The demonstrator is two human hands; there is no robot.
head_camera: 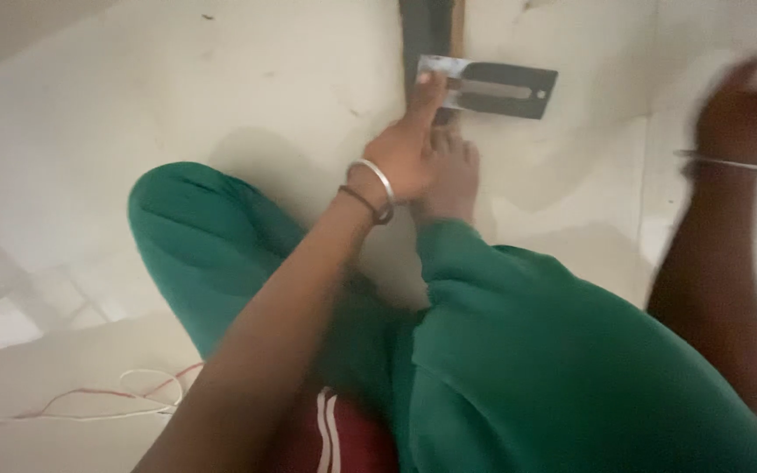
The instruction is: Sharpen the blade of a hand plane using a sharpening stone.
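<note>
Head view: left hand (pixel 409 153) reaches forward, its fingertips (pixel 428 83) pressed on the near end of a flat metal plate (pixel 492 88) lying on the pale floor (pixel 247 96). Right hand (pixel 746 101) is raised and blurred; its fingers cannot be told.

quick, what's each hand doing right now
Left hand: fingers pressed on the near end of the flat metal plate on the floor, not wrapped around it.
Right hand: raised and blurred; open or closed cannot be told.
</note>
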